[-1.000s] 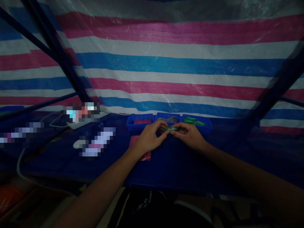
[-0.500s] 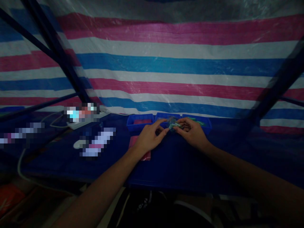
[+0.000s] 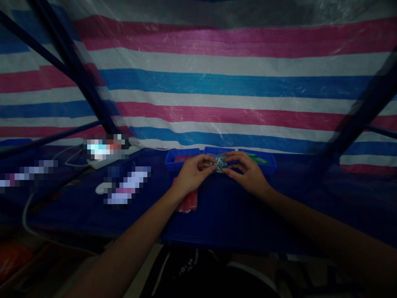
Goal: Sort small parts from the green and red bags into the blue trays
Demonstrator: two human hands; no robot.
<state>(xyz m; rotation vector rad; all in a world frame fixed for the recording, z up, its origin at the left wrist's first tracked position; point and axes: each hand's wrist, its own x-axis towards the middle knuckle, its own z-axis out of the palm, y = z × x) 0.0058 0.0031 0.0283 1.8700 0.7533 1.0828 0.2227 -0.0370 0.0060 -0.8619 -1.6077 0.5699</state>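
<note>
My left hand (image 3: 192, 174) and my right hand (image 3: 248, 171) meet over the dark blue table (image 3: 235, 211), fingers pinched from both sides on a small green and silvery part (image 3: 219, 163). They hold it just in front of the middle blue bin (image 3: 217, 150). To the left of that bin stands a blue bin with red pieces (image 3: 181, 159). Another blue bin with green pieces (image 3: 262, 160) stands to the right. A red flat piece (image 3: 188, 202) lies on the table under my left wrist.
A striped pink, white and blue tarp (image 3: 217, 82) hangs right behind the bins. Dark frame poles (image 3: 71, 62) slant at the left and right. A white power strip (image 3: 102, 159) with cables and a white round object (image 3: 101, 188) lie on the table's left side.
Both hands drew closer together and moved slightly away from me toward the bins. The small part now sits bunched between both sets of fingertips instead of stretched out lengthwise.
</note>
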